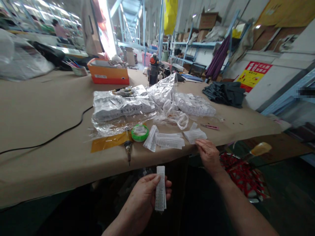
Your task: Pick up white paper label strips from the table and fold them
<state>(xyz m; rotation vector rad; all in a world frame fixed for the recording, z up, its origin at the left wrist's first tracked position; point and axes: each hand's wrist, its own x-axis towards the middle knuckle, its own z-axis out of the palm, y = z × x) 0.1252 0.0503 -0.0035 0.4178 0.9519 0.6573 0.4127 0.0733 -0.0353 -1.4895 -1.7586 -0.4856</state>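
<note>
So my left hand point(145, 196) is pinched shut on a narrow stack of white printed paper labels point(160, 188), thumb on the front and fingers wrapped behind, holding it upright below the table edge, close to my lap. My right hand point(208, 152) is out at the near edge of the brown paper-covered table point(36, 111), fingers loosely spread and resting on a small loose pile of the same white labels point(195, 135). It's touching them, not gripping anything.

More labels are fanned out just left of that pile point(167, 140), beside a round green-rimmed tin point(139, 132) and a small tool with a dark handle point(128, 149) lying at the edge. Behind them sit crinkly clear plastic bags full of label bundles point(123, 106).

Handling-wise, my guess is these strips are super light and floppy, and the stack looks slick enough to fan apart if the pinch goes lazy. I'd say hold near the middle, flat across the faces, so the ends don't droop or slide. The loose ones on the table probably need a fingertip drag to the edge to lift them cleanly.
</note>
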